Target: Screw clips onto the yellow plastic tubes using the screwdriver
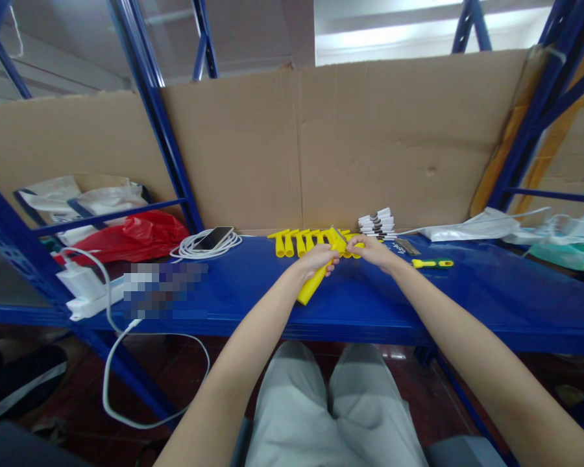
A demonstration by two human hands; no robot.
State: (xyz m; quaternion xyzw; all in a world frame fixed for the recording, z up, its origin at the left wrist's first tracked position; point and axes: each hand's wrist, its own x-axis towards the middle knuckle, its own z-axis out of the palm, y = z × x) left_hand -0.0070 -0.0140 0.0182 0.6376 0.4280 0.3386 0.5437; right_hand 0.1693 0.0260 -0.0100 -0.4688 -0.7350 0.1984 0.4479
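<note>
My left hand (pixel 320 258) is wrapped around a yellow scraper (pixel 313 287), its thick round handle slanting down toward the shelf's front edge. A thin metal edge shows along the scraper's wide head, which points up and away from me. My right hand (pixel 367 250) is closed in a pinch at the right side of that head; what its fingertips hold is too small to make out. Just behind both hands lies a row of several similar yellow scrapers (pixel 289 246), partly covered by the hands. Right of my right hand is a screwdriver with a yellow and green handle (pixel 435 264).
Behind the right hand sit a stack of white packets (pixel 377 224) and flat dark pieces (pixel 405 246). A phone (pixel 214 238) on a coiled white cable, a power strip (pixel 97 298) and a red bag (pixel 136 237) are left. Cardboard (pixel 370 143) walls the back.
</note>
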